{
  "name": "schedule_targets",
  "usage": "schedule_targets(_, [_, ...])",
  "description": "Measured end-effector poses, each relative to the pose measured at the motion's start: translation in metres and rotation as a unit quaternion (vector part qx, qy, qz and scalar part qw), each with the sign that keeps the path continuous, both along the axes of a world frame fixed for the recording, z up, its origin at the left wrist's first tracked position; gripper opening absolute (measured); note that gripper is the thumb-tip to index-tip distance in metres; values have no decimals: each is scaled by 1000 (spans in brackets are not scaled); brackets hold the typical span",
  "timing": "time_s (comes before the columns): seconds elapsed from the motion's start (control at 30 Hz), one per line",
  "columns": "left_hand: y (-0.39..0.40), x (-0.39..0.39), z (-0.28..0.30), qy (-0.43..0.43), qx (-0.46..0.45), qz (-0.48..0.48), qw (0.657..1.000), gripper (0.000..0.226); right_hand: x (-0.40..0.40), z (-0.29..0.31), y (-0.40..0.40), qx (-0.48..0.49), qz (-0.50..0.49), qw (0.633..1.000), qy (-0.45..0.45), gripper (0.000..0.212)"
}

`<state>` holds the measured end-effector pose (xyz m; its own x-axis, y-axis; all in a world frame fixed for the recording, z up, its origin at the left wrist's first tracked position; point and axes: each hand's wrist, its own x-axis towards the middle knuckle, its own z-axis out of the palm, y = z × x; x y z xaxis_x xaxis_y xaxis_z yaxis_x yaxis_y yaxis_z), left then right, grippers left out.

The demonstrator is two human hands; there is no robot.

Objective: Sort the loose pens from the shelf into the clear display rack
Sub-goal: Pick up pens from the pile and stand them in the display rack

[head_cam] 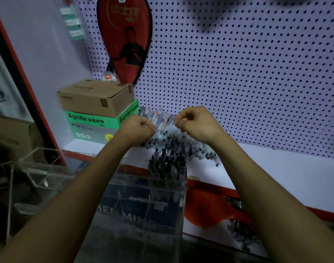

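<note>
Far left, clear acrylic bin. At 10 o'clock, brown carton atop green box reading "Agnite", "deli". Left hand and right hand, fingers curled, grip loose pens heaped on white shelf. Just below: clear display rack, pens upright in its right compartment.

A single head-worn wide-angle camera is looking forward and down from just behind the hands, with the left hand and right hand sitting near frame centre, the pegboard rising close beyond them and the shelf lying beneath.
</note>
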<state>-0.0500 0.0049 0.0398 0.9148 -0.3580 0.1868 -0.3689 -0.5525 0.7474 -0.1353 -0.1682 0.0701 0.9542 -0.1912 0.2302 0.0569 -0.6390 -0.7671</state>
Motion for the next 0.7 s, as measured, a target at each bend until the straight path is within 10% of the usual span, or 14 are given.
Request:
schedule_targets(0.43, [-31, 76, -29, -119, 107, 70, 985, 41, 98, -45, -14, -275, 47, 959, 56, 43])
schedule_targets(0.7, [-36, 82, -28, -174, 105, 111, 973, 34, 109, -46, -28, -233, 25, 972, 7, 34])
